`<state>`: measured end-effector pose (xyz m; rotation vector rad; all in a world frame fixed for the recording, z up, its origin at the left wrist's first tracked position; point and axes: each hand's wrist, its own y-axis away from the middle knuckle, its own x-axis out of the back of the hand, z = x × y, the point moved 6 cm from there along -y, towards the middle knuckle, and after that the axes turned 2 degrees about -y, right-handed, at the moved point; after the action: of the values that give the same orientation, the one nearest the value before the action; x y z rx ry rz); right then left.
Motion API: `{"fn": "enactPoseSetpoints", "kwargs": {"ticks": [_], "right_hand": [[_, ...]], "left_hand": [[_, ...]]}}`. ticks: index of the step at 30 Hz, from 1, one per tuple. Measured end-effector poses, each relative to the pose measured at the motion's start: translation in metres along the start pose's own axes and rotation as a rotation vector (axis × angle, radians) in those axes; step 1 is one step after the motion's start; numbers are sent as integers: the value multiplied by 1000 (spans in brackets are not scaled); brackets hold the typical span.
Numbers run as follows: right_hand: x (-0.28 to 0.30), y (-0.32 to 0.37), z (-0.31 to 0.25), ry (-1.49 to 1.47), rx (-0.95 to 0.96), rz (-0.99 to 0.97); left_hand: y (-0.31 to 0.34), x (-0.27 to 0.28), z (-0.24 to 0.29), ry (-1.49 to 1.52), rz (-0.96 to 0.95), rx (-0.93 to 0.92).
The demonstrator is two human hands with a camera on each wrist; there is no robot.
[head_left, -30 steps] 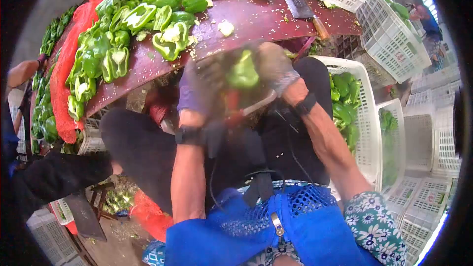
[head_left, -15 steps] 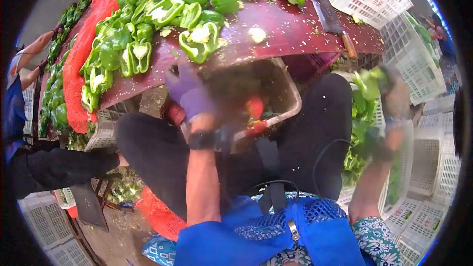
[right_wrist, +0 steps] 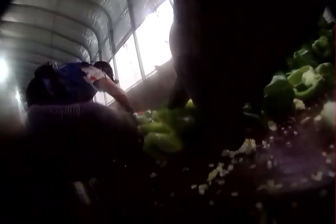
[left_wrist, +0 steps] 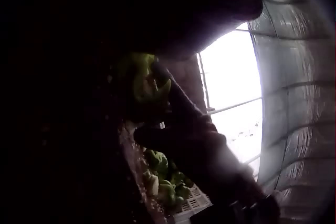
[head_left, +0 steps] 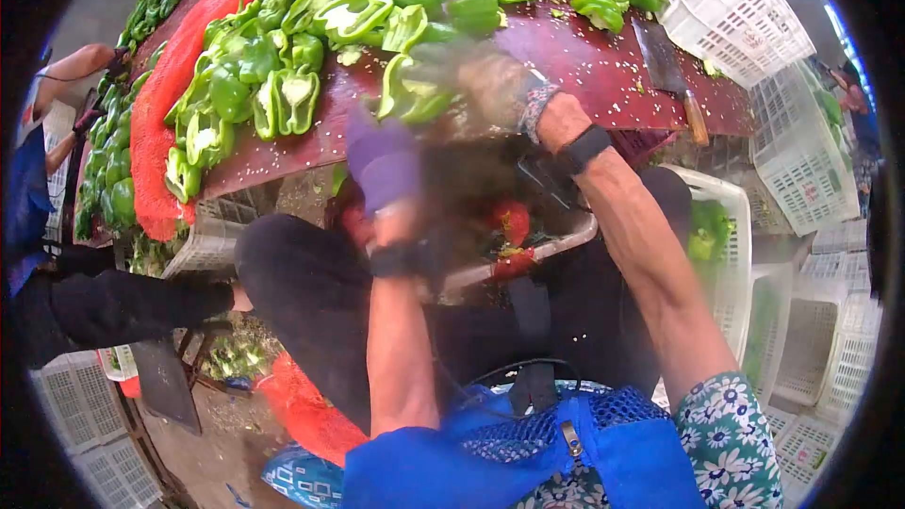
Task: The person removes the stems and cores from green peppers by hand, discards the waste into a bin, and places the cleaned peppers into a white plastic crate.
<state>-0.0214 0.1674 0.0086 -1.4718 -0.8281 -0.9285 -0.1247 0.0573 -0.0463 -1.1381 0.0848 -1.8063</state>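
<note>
A cut green pepper half (head_left: 413, 94) with its hollow inside showing stands at the table's near edge. My right hand (head_left: 490, 85), gloved and blurred, grips its right side; in the left wrist view, finger and thumb of this hand (left_wrist: 197, 140) lie around the pepper (left_wrist: 144, 85). My left hand (head_left: 382, 158), in a purple glove, is right at the pepper's lower left; its fingers are blurred, and I cannot tell how they lie. In the right wrist view the pepper (right_wrist: 163, 134) shows blurred beside the purple glove (right_wrist: 79, 119).
Many whole and cut green peppers (head_left: 231, 94) cover the dark red table (head_left: 575, 66), along a red net (head_left: 160, 151). A cleaver (head_left: 660, 57) lies at the right. Below the edge is a tub (head_left: 556, 245); white crates (head_left: 735, 19) stand at the right. Another person (right_wrist: 68, 82) is opposite.
My right hand first held a pepper over the tub with the left, then carried it to the crate at the right. Now it is back at the table's pepper half, without that pepper.
</note>
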Motion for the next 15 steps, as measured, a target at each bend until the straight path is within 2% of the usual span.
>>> {"fn": "enactPoseSetpoints", "kwargs": {"ticks": [1,2,3,5,6,7,8,9,10,11,12,13,14,15], "right_hand": [[-9,1,-1,27,19,-51],[-17,3,-1,52,36,-104],[-15,4,-6,50,38,-109],[-2,11,-13,-170,-33,-8],[8,15,-27,-165,-34,-10],[15,20,-36,-328,-206,-70],[15,27,-44,-493,-378,-131],[11,30,-56,-493,-377,-133],[13,30,-65,-431,-363,42],[18,32,-72,-368,-344,216],[18,34,-74,-483,-344,281],[20,37,-79,-486,-339,282],[24,40,-88,-290,-286,270],[29,42,-94,-93,-233,255]], "left_hand": [[1,6,8,-101,71,-112],[-2,1,-8,165,-58,152],[-3,-2,-15,166,-60,158],[-1,-18,-45,720,-71,520],[0,-9,-29,927,-55,643],[0,0,-19,931,-56,643],[2,2,-8,1159,-138,661],[5,5,4,1384,-221,675],[8,14,20,1493,-345,569],[14,13,21,1489,-338,567],[17,18,26,1575,-276,545],[19,24,29,1660,-216,521],[24,23,31,1726,-342,663],[24,24,28,1725,-340,662]]}}
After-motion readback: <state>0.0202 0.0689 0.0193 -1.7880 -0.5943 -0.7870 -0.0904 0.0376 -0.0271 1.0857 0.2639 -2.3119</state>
